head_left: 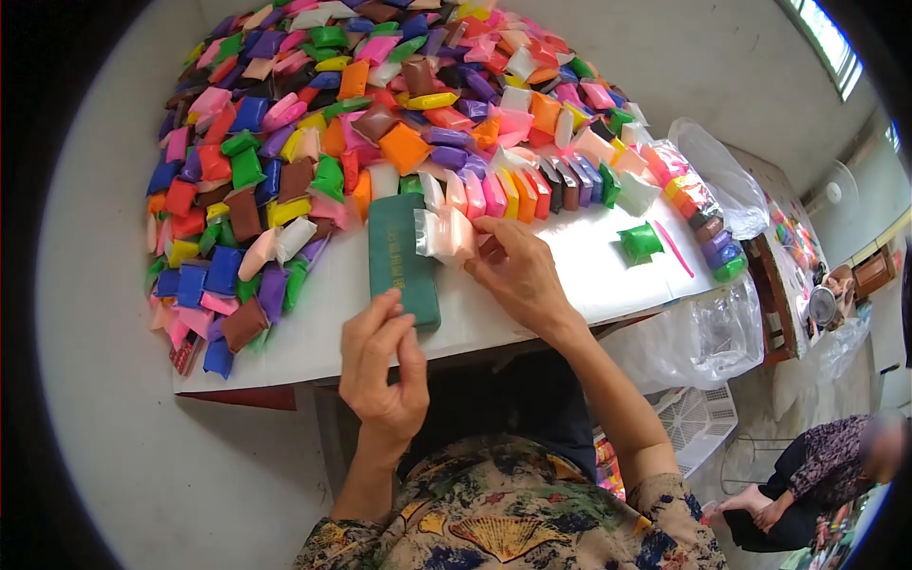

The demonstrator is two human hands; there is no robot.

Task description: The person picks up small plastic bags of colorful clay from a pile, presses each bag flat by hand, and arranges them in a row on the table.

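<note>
My right hand [518,275] pinches a pale peach packet [451,235], whose clear edge lies over a dark green box [404,271] on the white table. Below and left of that packet, my left hand [385,366] has its fingers bent together at the box's lower left edge; whether anything is between them is too small to make out. Just behind the box, a row of upright packets [513,195] in several colours runs to the right. A green packet [640,243] and a thin pink strip [673,249] lie to the right of my right hand.
A large heap of coloured packets [404,147] covers the back and left of the table [323,332]. At the right edge sits a filled clear bag [698,214]. Another person [826,475] sits at lower right, near a white crate [698,427].
</note>
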